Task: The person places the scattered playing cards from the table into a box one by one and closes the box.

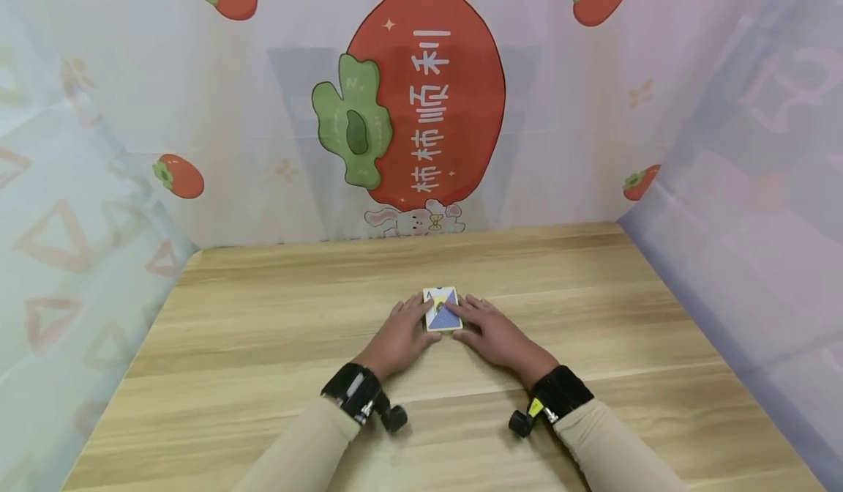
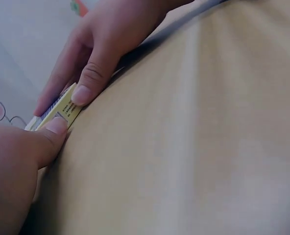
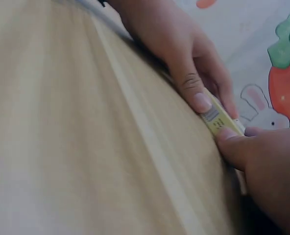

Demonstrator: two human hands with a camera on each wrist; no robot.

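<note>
A playing card box (image 1: pixel 444 321), patterned in blue, white and yellow with an "A" at its far left corner, lies flat on the wooden table. From its left side my left hand (image 1: pixel 400 337) holds it, the index fingertip on top and the thumb at the near edge. My right hand (image 1: pixel 502 337) mirrors this on the other side, index finger on the box's face. In the left wrist view both thumbs press the yellow printed side of the box (image 2: pixel 69 106). The right wrist view shows the same side of the box (image 3: pixel 214 117), partly covered by the thumbs.
The wood-grain table (image 1: pixel 276 294) is bordered at the back by a white cloth (image 1: pixel 553 148) printed with persimmons and a rabbit. Pale cloth walls (image 1: pixel 85 184) stand left and right. Each wrist carries a black strap with a small camera (image 1: pixel 395 419).
</note>
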